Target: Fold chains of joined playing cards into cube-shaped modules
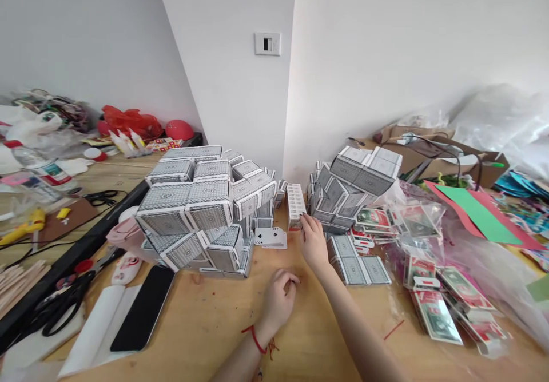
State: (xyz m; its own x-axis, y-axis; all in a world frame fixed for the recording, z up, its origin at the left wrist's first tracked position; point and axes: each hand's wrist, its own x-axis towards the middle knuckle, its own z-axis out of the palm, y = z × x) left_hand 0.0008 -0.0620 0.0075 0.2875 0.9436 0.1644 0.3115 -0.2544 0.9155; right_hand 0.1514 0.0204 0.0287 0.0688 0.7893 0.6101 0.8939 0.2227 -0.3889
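My right hand [314,242] reaches to the near end of a long white box [295,202] with a row of small printed panels on top, its fingers closed at that corner. On the wooden table, my left hand [281,296] rests with the fingers curled in, and nothing shows in it. Between the stacks lies a small pile of playing cards [269,237], face up, with a two of spades on top. Left of it rises a big stack of blocks folded from playing cards [189,205]. A similar stack [354,184] stands on the right, with loose card blocks [355,262] in front.
Black scissors [71,296], a black phone [143,307] and white paper [98,325] lie at the left. A yellow glue gun [26,227] and a bottle [40,164] are farther left. Opened card boxes [435,313], plastic wrap and coloured paper [480,210] cover the right side. A wall stands behind.
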